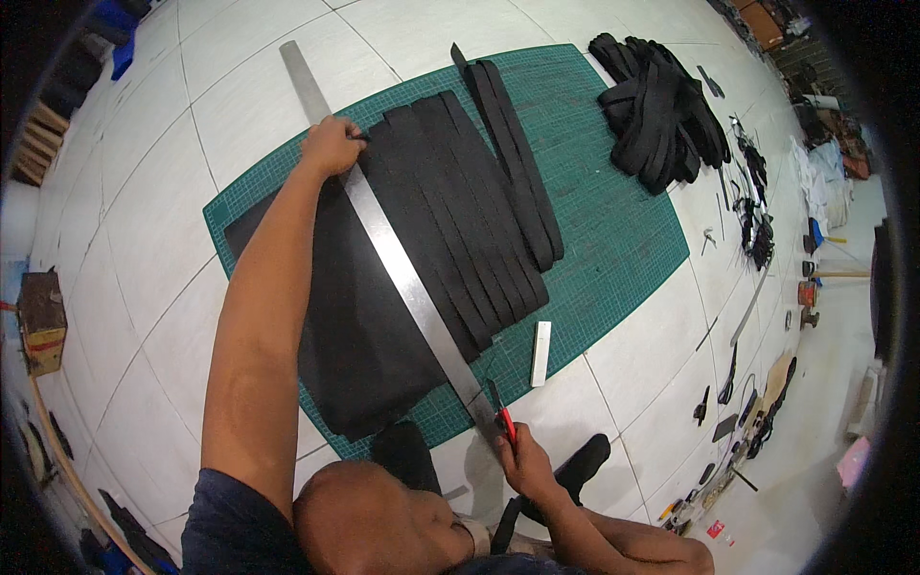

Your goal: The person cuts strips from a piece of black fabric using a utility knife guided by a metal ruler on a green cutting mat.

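A long metal ruler (402, 273) lies slantwise over a folded black fabric sheet (359, 331) on the green cutting mat (623, 235). Toward its far end, my left hand (331, 147) is closed on the ruler, with a small dark bit at the fingertips that I cannot make out. My right hand (529, 462) grips a red utility knife (508, 422), its dark tip beside the ruler's near end. Right of the ruler, several cut black strips (460, 211) lie side by side on the mat. A narrow folded strip (513, 163) lies just beyond them.
A heap of black strips (661, 115) sits at the mat's far right corner. A small white block (541, 353) rests on the near mat edge. Loose tools and cords (757, 206) are scattered on the right floor. At far left stands a brown box (43, 316).
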`<action>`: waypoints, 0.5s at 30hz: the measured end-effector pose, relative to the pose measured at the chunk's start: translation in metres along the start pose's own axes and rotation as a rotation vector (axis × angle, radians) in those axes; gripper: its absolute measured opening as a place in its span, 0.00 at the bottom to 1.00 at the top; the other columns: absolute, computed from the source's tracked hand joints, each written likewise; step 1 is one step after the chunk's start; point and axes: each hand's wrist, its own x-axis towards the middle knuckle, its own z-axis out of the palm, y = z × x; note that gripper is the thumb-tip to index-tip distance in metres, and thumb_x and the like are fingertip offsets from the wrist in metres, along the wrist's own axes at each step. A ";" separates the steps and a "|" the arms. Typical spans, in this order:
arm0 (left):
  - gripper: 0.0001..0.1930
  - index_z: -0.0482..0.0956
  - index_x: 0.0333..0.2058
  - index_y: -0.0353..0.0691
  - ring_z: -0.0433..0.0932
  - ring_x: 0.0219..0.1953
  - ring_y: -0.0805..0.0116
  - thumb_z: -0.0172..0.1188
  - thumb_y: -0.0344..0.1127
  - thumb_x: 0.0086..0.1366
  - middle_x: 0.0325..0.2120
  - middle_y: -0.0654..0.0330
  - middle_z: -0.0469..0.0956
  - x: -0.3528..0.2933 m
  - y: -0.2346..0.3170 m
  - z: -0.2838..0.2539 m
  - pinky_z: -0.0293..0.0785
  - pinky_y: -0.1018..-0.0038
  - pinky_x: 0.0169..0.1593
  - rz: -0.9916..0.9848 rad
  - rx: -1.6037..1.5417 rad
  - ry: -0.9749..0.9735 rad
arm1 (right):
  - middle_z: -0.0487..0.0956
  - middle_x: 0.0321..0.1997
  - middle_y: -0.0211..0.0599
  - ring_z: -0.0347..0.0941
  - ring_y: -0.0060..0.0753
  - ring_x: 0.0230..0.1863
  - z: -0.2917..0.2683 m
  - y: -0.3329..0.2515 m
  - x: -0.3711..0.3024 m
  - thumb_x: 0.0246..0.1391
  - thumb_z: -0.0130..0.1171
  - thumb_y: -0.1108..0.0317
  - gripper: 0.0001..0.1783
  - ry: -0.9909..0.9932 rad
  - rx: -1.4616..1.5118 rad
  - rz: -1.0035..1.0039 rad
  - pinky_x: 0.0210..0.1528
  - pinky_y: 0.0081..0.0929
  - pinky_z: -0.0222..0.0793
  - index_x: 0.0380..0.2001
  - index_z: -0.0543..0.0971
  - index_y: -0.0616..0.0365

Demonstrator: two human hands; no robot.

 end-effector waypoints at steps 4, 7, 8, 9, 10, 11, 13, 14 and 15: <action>0.19 0.81 0.47 0.49 0.70 0.58 0.51 0.68 0.44 0.56 0.54 0.53 0.74 0.003 0.003 0.007 0.66 0.57 0.61 -0.031 -0.193 0.085 | 0.78 0.37 0.57 0.76 0.66 0.39 0.005 -0.001 0.004 0.64 0.56 0.58 0.18 0.019 0.031 0.016 0.40 0.53 0.70 0.47 0.68 0.59; 0.23 0.78 0.51 0.44 0.71 0.58 0.49 0.67 0.43 0.58 0.53 0.51 0.75 -0.015 -0.001 0.019 0.66 0.56 0.61 0.105 -0.188 0.417 | 0.76 0.38 0.54 0.75 0.63 0.40 0.010 -0.010 0.018 0.59 0.63 0.57 0.22 0.050 0.012 -0.011 0.40 0.51 0.71 0.46 0.68 0.60; 0.23 0.78 0.51 0.44 0.71 0.58 0.49 0.67 0.43 0.58 0.53 0.51 0.75 -0.023 -0.004 0.022 0.66 0.56 0.61 0.106 -0.188 0.417 | 0.74 0.39 0.53 0.74 0.61 0.41 0.012 -0.012 0.026 0.56 0.67 0.58 0.24 0.072 -0.041 -0.040 0.40 0.50 0.71 0.45 0.68 0.60; 0.24 0.76 0.53 0.41 0.70 0.58 0.49 0.66 0.42 0.59 0.53 0.51 0.75 -0.033 -0.007 0.022 0.66 0.55 0.62 0.126 -0.197 0.470 | 0.74 0.39 0.53 0.74 0.61 0.41 0.014 -0.014 0.034 0.56 0.67 0.58 0.24 0.073 -0.039 -0.044 0.40 0.50 0.71 0.45 0.68 0.60; 0.25 0.75 0.54 0.38 0.70 0.58 0.49 0.65 0.42 0.60 0.52 0.50 0.74 -0.044 -0.010 0.023 0.65 0.55 0.62 0.145 -0.205 0.523 | 0.73 0.40 0.52 0.73 0.61 0.43 0.017 -0.014 0.041 0.53 0.69 0.59 0.25 0.172 -0.113 -0.160 0.40 0.49 0.71 0.44 0.69 0.61; 0.25 0.75 0.54 0.38 0.70 0.58 0.49 0.65 0.42 0.60 0.52 0.50 0.74 -0.062 -0.013 0.020 0.65 0.55 0.62 0.147 -0.192 0.525 | 0.72 0.42 0.51 0.72 0.60 0.45 0.023 -0.016 0.047 0.50 0.72 0.61 0.26 0.266 -0.179 -0.276 0.40 0.49 0.71 0.43 0.69 0.61; 0.26 0.73 0.57 0.35 0.67 0.63 0.47 0.61 0.44 0.64 0.57 0.47 0.72 -0.094 -0.010 0.020 0.60 0.53 0.67 0.119 -0.098 0.321 | 0.72 0.44 0.51 0.71 0.60 0.47 0.026 -0.013 0.054 0.48 0.72 0.62 0.26 0.285 -0.157 -0.285 0.41 0.49 0.71 0.43 0.69 0.61; 0.26 0.73 0.57 0.35 0.67 0.63 0.47 0.61 0.44 0.64 0.57 0.47 0.72 -0.101 -0.015 0.022 0.60 0.53 0.67 0.113 -0.084 0.326 | 0.71 0.46 0.51 0.70 0.60 0.48 0.030 -0.013 0.057 0.47 0.72 0.63 0.27 0.298 -0.130 -0.306 0.42 0.49 0.71 0.43 0.69 0.61; 0.27 0.72 0.59 0.35 0.64 0.65 0.46 0.58 0.46 0.66 0.60 0.46 0.70 -0.106 -0.020 0.030 0.56 0.53 0.69 0.138 0.039 0.347 | 0.71 0.46 0.51 0.70 0.60 0.48 0.033 -0.013 0.059 0.47 0.72 0.63 0.27 0.290 -0.122 -0.316 0.42 0.49 0.71 0.43 0.69 0.61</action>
